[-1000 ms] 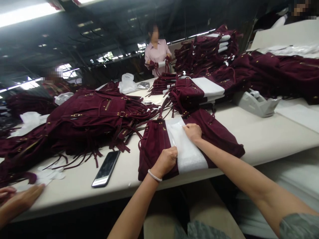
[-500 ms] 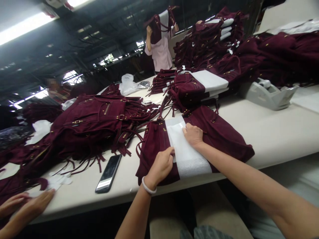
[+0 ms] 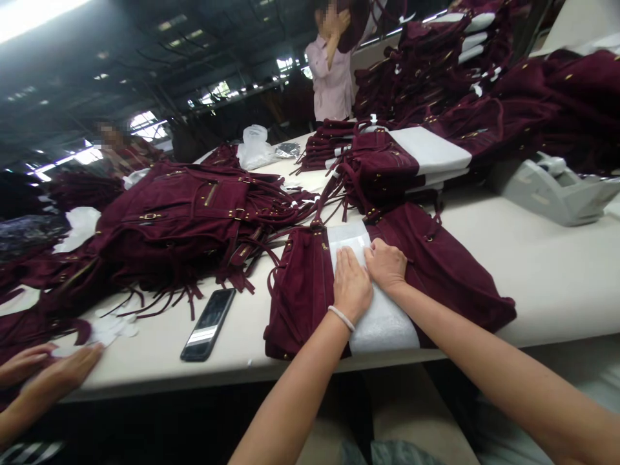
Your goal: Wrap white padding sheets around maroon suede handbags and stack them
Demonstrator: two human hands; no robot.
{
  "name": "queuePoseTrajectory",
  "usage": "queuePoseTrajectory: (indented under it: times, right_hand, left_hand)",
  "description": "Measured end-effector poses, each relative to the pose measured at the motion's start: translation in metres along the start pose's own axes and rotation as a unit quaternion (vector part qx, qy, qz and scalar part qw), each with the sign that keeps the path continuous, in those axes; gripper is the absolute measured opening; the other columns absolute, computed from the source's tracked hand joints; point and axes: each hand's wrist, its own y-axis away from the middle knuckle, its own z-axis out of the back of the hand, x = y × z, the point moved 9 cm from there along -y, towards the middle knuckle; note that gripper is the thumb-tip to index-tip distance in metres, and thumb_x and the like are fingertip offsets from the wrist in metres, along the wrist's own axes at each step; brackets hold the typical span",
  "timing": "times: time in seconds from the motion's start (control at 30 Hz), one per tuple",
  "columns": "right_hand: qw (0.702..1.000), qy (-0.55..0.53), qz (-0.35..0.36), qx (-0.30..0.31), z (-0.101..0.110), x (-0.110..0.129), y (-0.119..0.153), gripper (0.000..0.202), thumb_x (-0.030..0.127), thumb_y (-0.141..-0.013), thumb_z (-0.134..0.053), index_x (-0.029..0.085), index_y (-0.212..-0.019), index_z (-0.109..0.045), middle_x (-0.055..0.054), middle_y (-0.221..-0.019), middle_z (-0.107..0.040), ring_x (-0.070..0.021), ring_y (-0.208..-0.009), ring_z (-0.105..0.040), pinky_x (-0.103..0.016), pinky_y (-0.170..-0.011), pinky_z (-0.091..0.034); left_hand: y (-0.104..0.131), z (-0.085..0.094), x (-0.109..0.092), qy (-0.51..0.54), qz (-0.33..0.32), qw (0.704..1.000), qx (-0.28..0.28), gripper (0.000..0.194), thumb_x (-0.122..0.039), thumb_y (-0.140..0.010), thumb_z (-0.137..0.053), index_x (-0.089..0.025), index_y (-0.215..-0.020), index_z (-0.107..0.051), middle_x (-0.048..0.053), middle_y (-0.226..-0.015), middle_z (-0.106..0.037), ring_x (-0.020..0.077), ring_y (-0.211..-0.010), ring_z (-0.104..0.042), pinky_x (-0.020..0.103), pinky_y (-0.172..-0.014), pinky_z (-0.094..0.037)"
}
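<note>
A maroon bag [image 3: 450, 284] lies flat on the table before me, with a band of white wrapping sheet [image 3: 385, 326] across its middle. My left hand [image 3: 352, 284] rests on the band, fingers stretched out flat toward its far end. Close beside it, my right hand [image 3: 386, 263] is closed, its bent fingers at the right edge of the sheet. A shiny clear patch, perhaps tape, shows near the fingertips. What lies under both palms is hidden.
A phone [image 3: 208, 325] lies left of the bag. Piled maroon bags [image 3: 179, 206] stand farther left, wrapped ones [image 3: 382, 161] behind, and a grey tape dispenser [image 3: 557, 190] at right. Another person's hands [image 3: 62, 374] work at the left edge; a person in pink [image 3: 332, 77] stands across the table.
My left hand has moved right from the band's left edge and now lies flat on it. My right hand stays at the band's right edge. The person across has lowered one arm toward the face.
</note>
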Motion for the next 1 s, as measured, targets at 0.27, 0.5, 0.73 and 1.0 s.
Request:
queuePoseTrajectory:
  times: [0.27,0.5,0.73,1.0]
  right_hand:
    - [0.992,-0.123,-0.022,-0.017,-0.004,-0.012,-0.003,0.017,0.029,-0.085,-0.053,0.018,-0.084,-0.066,-0.010,-0.083,-0.073,-0.0249,-0.081,-0.067,-0.029,-0.066,-0.040]
    - [0.992,-0.108,0.045,0.048,-0.009,-0.011,-0.020,0.021,0.036,-0.082,-0.052,0.020,-0.074,-0.063,-0.008,-0.075,-0.070,-0.0228,-0.074,-0.065,-0.029,-0.062,-0.038]
    - [0.987,-0.128,0.051,0.080,-0.003,-0.054,0.011,0.027,0.055,-0.068,-0.059,0.030,-0.060,-0.063,-0.009,-0.068,-0.069,-0.0284,-0.063,-0.062,-0.040,-0.060,-0.041]
    - [0.962,-0.196,0.025,0.190,-0.012,-0.077,0.047,0.045,0.072,-0.061,-0.057,0.028,-0.060,-0.068,-0.006,-0.047,-0.054,-0.0235,-0.048,-0.052,-0.037,-0.051,-0.035]
  left_hand:
    - [0.007,-0.009,-0.002,-0.046,-0.060,0.997,-0.014,0.056,-0.019,-0.094,-0.030,0.001,-0.146,-0.026,0.025,-0.156,-0.022,0.0316,-0.148,-0.010,0.052,-0.120,-0.023]
    - [0.006,-0.015,-0.004,-0.042,-0.077,0.996,0.025,0.060,-0.026,-0.095,-0.028,0.004,-0.147,-0.024,0.022,-0.157,-0.025,0.0291,-0.148,-0.015,0.046,-0.122,-0.017]
    - [0.008,-0.011,-0.005,-0.069,-0.080,0.994,0.034,0.062,-0.033,-0.098,-0.019,0.004,-0.147,-0.022,0.023,-0.157,-0.023,0.0282,-0.148,-0.016,0.045,-0.121,-0.018]
    - [0.007,-0.010,-0.003,-0.039,-0.082,0.996,0.008,0.062,-0.033,-0.096,-0.021,0.003,-0.146,-0.025,0.022,-0.156,-0.027,0.0279,-0.147,-0.019,0.043,-0.121,-0.019]
